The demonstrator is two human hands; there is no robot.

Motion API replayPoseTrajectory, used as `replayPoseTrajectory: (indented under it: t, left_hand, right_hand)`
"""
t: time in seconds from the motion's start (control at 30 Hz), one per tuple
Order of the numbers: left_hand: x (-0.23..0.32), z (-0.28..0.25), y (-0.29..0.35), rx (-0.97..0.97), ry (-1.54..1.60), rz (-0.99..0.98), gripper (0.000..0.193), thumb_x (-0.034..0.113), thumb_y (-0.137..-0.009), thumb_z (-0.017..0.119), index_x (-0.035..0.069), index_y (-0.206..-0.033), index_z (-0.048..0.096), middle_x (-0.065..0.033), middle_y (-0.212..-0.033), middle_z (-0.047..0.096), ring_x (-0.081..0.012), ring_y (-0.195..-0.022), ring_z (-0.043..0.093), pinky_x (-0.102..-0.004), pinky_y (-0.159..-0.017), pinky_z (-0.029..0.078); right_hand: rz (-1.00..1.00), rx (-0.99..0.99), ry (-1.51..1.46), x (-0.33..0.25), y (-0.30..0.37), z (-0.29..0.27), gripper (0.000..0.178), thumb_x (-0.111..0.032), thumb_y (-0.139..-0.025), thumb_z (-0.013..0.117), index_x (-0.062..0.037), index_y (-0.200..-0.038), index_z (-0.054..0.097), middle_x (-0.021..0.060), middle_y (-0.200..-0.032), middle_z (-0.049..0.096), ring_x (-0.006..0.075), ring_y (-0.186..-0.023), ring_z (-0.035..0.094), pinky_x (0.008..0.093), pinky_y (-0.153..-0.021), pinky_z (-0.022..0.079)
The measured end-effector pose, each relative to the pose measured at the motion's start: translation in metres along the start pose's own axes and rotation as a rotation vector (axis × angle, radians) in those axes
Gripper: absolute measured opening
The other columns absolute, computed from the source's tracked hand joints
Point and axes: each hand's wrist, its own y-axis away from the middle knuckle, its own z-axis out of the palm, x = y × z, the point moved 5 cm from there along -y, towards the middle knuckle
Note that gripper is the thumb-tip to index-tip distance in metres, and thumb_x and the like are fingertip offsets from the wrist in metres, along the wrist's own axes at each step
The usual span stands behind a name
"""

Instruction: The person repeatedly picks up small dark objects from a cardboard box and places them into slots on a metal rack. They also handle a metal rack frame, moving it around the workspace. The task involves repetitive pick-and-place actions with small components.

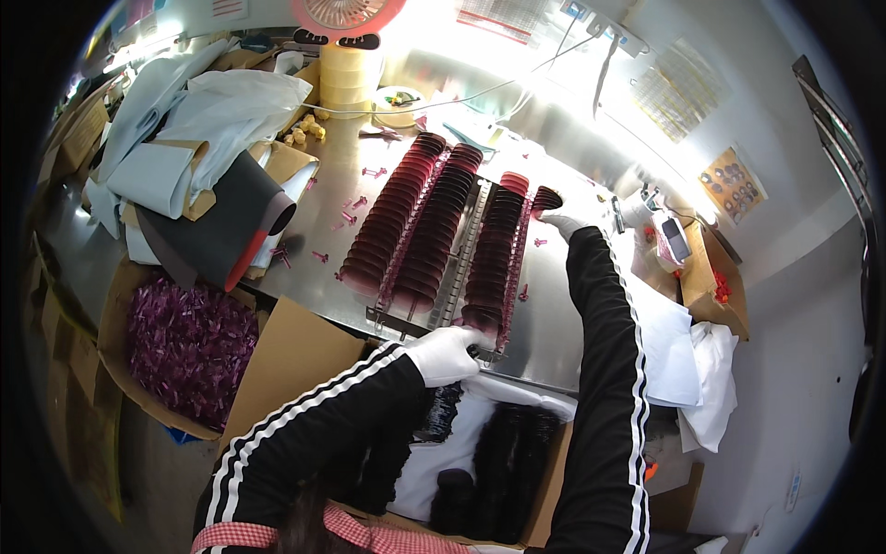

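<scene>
Past striped sleeves [598, 286], gripped a short stack of dark discs [547, 198] in right hand [566, 222], just beside the rack's [467, 254] right row [494, 242], toward its far end. Curled left hand [446, 356] against that row's near end; could not tell whether gripping anything.

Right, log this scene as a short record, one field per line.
Left hand: white-gloved, at the near end of the rightmost row
Right hand: white-gloved, at dark discs beside that row's far end; grip unclear
Bench: three rows of discs, loose pink bits
Left carton: purple pieces
Near carton: black stacks
Far edge: pink fan
</scene>
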Motion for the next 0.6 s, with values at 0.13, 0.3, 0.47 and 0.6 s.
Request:
replayPoseTrajectory:
  t: [0.13, 0.3, 0.47, 0.6]
  left_hand:
    - [0.003, -0.005, -0.005, -0.123, 0.023, -0.025, 0.047, 0.013, -0.080, 0.064, 0.002, -0.126, 0.062, -0.0148, -0.111, 0.068, -0.0193, -0.099, 0.065, -0.0293, -0.088, 0.051]
    - [-0.002, -0.003, -0.007, -0.145, 0.044, 0.028, 0.049, 0.013, -0.080, 0.066, 0.003, -0.127, 0.061, -0.0131, -0.112, 0.067, -0.0155, -0.090, 0.065, -0.0277, -0.081, 0.052]
    - [-0.015, -0.001, -0.011, -0.101, -0.013, 0.115, 0.052, 0.016, -0.080, 0.068, 0.003, -0.129, 0.060, -0.0143, -0.111, 0.068, -0.0170, -0.091, 0.066, -0.0281, -0.083, 0.052]
    - [-0.001, -0.005, -0.005, -0.143, 0.015, 0.013, 0.053, 0.015, -0.077, 0.065, 0.003, -0.129, 0.060, -0.0135, -0.095, 0.070, -0.0165, -0.074, 0.065, -0.0289, -0.070, 0.052]
  right_hand:
    - [-0.099, -0.038, -0.120, 0.036, -0.018, 0.001, 0.064, -0.008, -0.070, 0.078, 0.0044, -0.129, 0.055, 0.0086, -0.107, 0.069, 0.0153, -0.091, 0.065, 0.0282, -0.088, 0.052]
    - [-0.172, 0.167, 0.025, 0.009, 0.004, 0.013, 0.069, -0.009, -0.072, 0.074, 0.0054, -0.135, 0.050, 0.0117, -0.111, 0.068, 0.0161, -0.095, 0.064, 0.0270, -0.089, 0.051]
    - [-0.085, 0.269, 0.009, -0.002, 0.009, 0.030, 0.062, -0.007, -0.073, 0.066, 0.0038, -0.133, 0.053, 0.0117, -0.094, 0.071, 0.0166, -0.080, 0.066, 0.0283, -0.076, 0.055]
    - [-0.220, 0.387, 0.073, 0.006, 0.008, 0.030, 0.058, -0.005, -0.074, 0.065, 0.0032, -0.131, 0.055, 0.0130, -0.091, 0.072, 0.0200, -0.079, 0.067, 0.0299, -0.076, 0.055]
